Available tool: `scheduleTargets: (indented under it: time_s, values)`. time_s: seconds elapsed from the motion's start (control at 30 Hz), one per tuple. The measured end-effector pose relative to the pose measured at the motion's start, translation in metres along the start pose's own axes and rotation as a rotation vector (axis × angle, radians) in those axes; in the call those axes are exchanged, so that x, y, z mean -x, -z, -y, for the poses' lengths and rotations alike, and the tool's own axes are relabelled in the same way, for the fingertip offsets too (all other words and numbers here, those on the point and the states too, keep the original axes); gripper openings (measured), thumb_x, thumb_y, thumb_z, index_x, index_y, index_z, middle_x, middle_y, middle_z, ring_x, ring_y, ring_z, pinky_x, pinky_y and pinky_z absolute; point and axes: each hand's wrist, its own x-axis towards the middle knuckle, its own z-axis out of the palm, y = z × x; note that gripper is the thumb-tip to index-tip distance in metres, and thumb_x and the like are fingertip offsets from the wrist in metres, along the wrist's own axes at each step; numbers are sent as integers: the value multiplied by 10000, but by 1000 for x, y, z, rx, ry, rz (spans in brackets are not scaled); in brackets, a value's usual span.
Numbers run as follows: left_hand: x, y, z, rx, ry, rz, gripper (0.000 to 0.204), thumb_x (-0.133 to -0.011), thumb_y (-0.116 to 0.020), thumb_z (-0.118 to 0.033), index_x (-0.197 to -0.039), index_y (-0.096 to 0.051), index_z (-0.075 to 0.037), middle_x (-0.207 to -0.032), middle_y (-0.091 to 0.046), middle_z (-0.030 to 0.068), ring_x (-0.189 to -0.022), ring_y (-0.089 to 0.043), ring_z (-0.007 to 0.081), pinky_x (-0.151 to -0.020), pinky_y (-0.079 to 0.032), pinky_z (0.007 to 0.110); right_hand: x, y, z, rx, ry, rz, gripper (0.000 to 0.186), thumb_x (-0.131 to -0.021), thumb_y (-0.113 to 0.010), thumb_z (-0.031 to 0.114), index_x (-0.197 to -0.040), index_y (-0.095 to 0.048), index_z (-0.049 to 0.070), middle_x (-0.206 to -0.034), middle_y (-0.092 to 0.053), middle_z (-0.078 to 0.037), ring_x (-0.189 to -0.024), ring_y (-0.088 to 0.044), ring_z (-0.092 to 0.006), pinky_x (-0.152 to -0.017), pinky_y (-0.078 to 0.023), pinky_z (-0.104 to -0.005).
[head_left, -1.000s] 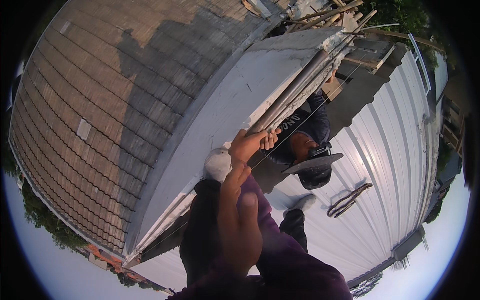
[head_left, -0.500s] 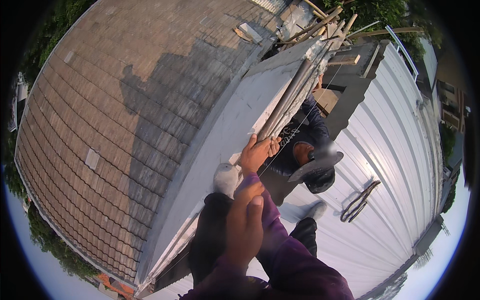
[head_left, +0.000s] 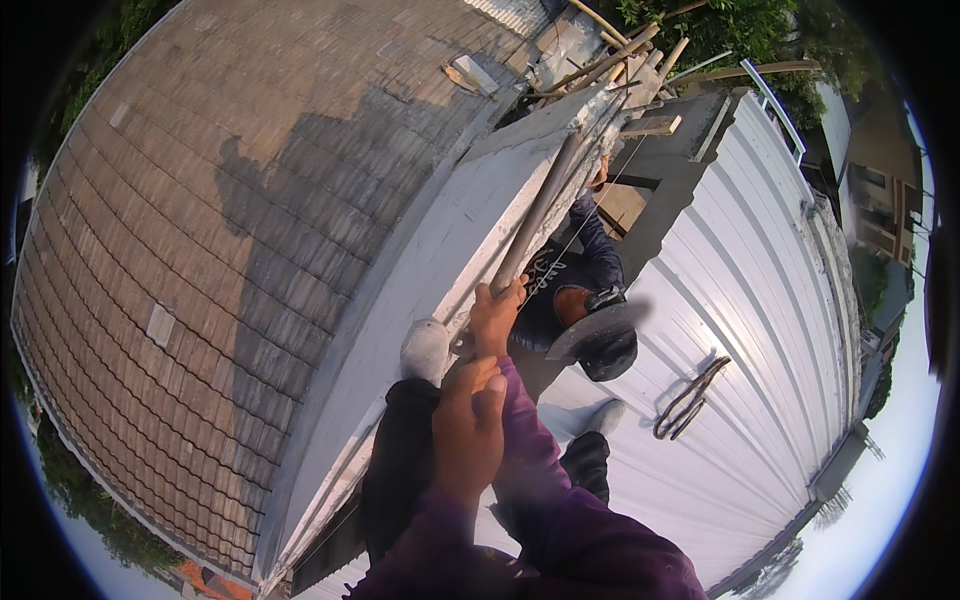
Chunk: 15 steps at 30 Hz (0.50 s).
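Note:
My right hand (head_left: 494,318) is closed around the lower part of a dark grey pipe (head_left: 545,205). The pipe lies lengthwise along the rough edge of a pale concrete wall (head_left: 440,245). Close behind it, beside my right forearm, my left hand (head_left: 466,432) is held with loosely bent fingers and the thumb apart; nothing shows in it, though its far fingers are partly hidden. A co-worker (head_left: 560,300) in a dark top and brimmed hat stands right of the wall, with one hand (head_left: 600,172) raised to its edge near the pipe's far end. A taut string passes beside the pipe.
A brown tiled roof (head_left: 200,200) slopes away on the left. White ribbed metal roofing (head_left: 740,400) spreads on the right, with a bent dark strip (head_left: 690,400) on it. Sticks and poles (head_left: 625,55) pile at the wall's far end, near a short wooden plank (head_left: 652,126).
The whole view has shifted, so the scene sits further left. My right hand still grips the pipe, and my left hand stays behind it, close to the right forearm.

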Motion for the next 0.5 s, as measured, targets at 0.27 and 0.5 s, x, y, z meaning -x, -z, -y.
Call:
scheduleTargets:
  time_s: [0.27,0.5]
  values:
    - [6,-3,3,-37,29,49,429,-1113,-494,-329,-1276,-645,38,-1159,-728,193,-1099,-696,268,-981,-520,364,39,-7,2,-289,-238,77,407,-874,-710,171,-1187,-546,-31,-933,-686,-281,-854,-712,-441,-780,-551,-497]
    - [13,-9,13,-120,17,26,454,-1063,-565,-308,-1342,-595,49,-1200,-703,236,-1118,-693,376,-984,-524,411,132,66,-8,-356,-374,369,358,-870,-731,208,-1109,-574,-9,-854,-711,-230,-805,-738,-402,-707,-549,-476]
